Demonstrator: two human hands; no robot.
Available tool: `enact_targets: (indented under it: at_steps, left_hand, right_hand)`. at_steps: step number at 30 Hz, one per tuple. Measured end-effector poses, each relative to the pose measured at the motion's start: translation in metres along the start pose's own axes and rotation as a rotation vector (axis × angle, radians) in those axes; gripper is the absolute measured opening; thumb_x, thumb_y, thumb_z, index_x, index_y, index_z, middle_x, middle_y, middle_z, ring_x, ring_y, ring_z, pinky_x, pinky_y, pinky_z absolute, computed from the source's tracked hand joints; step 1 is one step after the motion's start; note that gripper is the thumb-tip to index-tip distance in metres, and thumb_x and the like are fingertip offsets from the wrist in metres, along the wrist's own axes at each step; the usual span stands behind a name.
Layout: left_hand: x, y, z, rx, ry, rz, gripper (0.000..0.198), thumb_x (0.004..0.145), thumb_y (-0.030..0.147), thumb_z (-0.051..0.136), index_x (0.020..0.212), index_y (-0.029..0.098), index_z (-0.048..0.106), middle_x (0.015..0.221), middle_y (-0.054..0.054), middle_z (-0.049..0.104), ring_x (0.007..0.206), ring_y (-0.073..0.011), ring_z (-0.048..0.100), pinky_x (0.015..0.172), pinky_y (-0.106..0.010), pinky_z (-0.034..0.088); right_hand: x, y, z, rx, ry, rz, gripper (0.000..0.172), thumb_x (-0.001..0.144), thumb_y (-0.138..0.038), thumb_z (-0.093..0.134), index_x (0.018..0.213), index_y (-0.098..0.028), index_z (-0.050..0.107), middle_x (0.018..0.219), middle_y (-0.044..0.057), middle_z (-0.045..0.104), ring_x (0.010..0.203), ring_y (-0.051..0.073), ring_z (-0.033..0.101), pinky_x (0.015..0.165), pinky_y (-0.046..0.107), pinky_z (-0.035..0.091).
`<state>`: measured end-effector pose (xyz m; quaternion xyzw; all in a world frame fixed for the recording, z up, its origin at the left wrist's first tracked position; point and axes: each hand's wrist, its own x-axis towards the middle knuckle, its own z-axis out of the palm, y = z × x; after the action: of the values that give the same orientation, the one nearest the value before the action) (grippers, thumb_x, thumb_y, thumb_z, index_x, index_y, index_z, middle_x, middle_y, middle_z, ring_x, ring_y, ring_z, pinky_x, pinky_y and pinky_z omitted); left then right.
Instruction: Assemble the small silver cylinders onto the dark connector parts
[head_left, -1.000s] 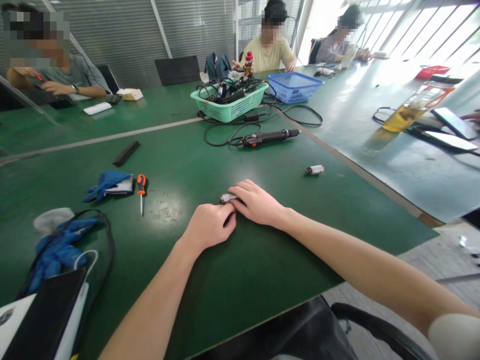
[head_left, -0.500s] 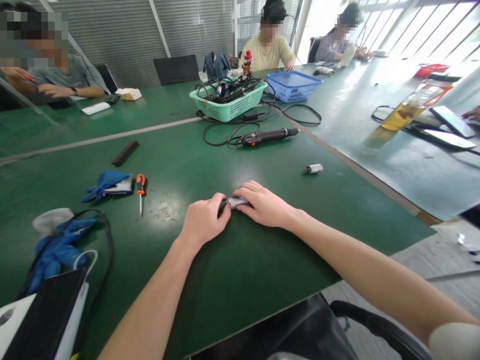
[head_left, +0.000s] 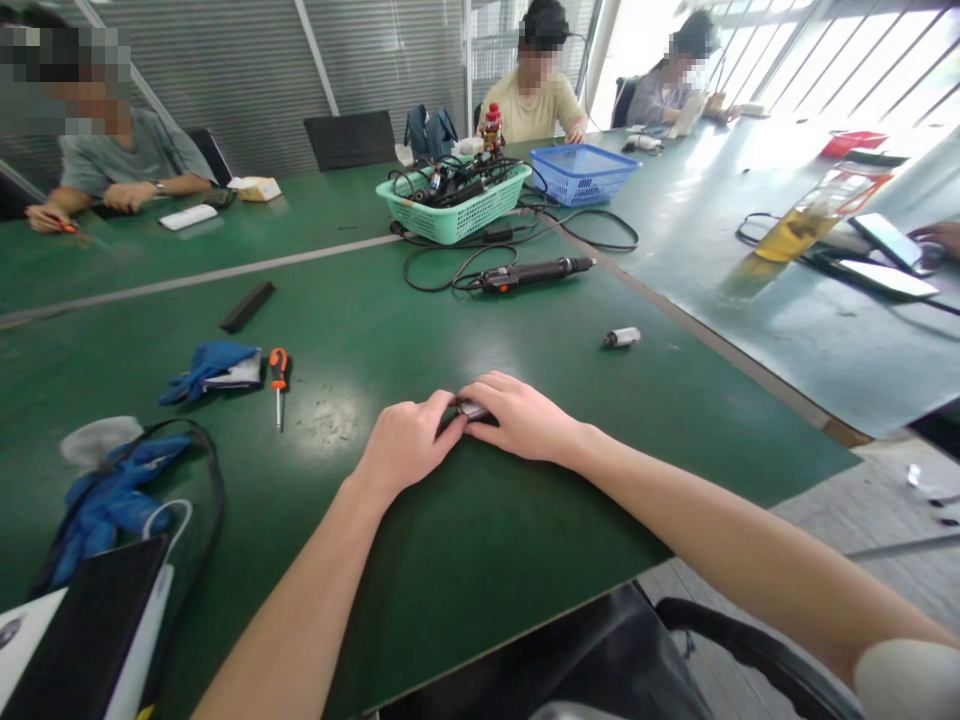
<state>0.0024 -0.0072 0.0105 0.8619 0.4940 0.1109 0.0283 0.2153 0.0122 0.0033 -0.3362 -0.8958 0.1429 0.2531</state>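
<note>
My left hand [head_left: 412, 440] and my right hand [head_left: 521, 415] meet over the green table [head_left: 480, 560], both closed round a small silver cylinder [head_left: 472, 409]. The left fingers pinch its darker left end, and the right thumb and fingers wrap its right part, hiding much of it. A similar silver cylinder [head_left: 622, 338] lies on the table to the right, beyond my right hand. Farther off is a black electric screwdriver [head_left: 536, 274] on its cable. An orange and black screwdriver [head_left: 279, 385] lies to the left of my left hand.
Blue gloves [head_left: 214, 370], a dark bar [head_left: 248, 307] and a phone [head_left: 90, 630] are at the left. Behind stand a green basket of tools [head_left: 450, 217] and a blue basket [head_left: 585, 180]. A bottle [head_left: 799, 228] stands at the right. Several people sit around the table.
My right hand has shifted slightly left along the cylinder, closer to my left hand, covering more of it. The person at the far left has lowered their hands to the table.
</note>
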Motion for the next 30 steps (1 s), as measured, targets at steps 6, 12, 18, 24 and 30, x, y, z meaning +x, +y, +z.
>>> enact_targets:
  at_steps: [6, 12, 18, 24, 30]
  left_hand:
    - [0.0001, 0.0029, -0.0002, 0.016, 0.017, -0.012, 0.030, 0.099, 0.043, 0.042, 0.110, 0.021, 0.059, 0.079, -0.004, 0.071, 0.068, -0.0201, 0.067, 0.060, -0.028, 0.040]
    - [0.0000, 0.0053, -0.0004, 0.019, 0.029, -0.055, 0.023, 0.096, 0.038, 0.046, 0.105, 0.021, 0.059, 0.077, -0.003, 0.071, 0.064, -0.0190, 0.065, 0.057, -0.028, 0.038]
    - [0.0003, 0.0035, 0.0001, 0.059, 0.010, -0.015, 0.021, 0.096, 0.036, 0.045, 0.095, 0.022, 0.060, 0.077, -0.003, 0.071, 0.066, -0.0195, 0.066, 0.059, -0.029, 0.039]
    - [0.0002, 0.0035, 0.0008, 0.054, 0.011, -0.014, 0.021, 0.096, 0.035, 0.045, 0.100, 0.021, 0.060, 0.077, -0.003, 0.071, 0.065, -0.0196, 0.065, 0.059, -0.029, 0.039]
    - [0.0007, 0.0042, 0.0019, 0.051, 0.009, -0.028, 0.022, 0.096, 0.035, 0.045, 0.105, 0.022, 0.060, 0.080, -0.003, 0.072, 0.066, -0.0193, 0.066, 0.060, -0.029, 0.039]
  right_hand:
    - [-0.0003, 0.0003, -0.0003, -0.012, 0.004, 0.010, 0.025, 0.091, -0.025, 0.063, 0.115, -0.018, 0.061, 0.108, 0.010, 0.066, 0.102, 0.025, 0.060, 0.092, 0.041, 0.050]
    - [0.0001, -0.0018, -0.0015, -0.029, 0.003, 0.038, 0.023, 0.092, -0.028, 0.062, 0.113, -0.018, 0.062, 0.107, 0.010, 0.067, 0.101, 0.025, 0.061, 0.090, 0.040, 0.050]
    - [0.0000, -0.0006, 0.0001, -0.020, 0.015, 0.043, 0.023, 0.092, -0.028, 0.061, 0.112, -0.019, 0.062, 0.107, 0.011, 0.067, 0.101, 0.025, 0.061, 0.090, 0.040, 0.050]
    - [-0.0001, -0.0007, -0.0006, -0.019, 0.008, 0.040, 0.022, 0.091, -0.027, 0.062, 0.111, -0.018, 0.062, 0.105, 0.010, 0.067, 0.100, 0.025, 0.060, 0.088, 0.038, 0.050]
    - [-0.0003, -0.0011, -0.0013, -0.015, 0.013, 0.040, 0.022, 0.091, -0.027, 0.062, 0.111, -0.018, 0.062, 0.105, 0.010, 0.066, 0.099, 0.024, 0.060, 0.089, 0.038, 0.050]
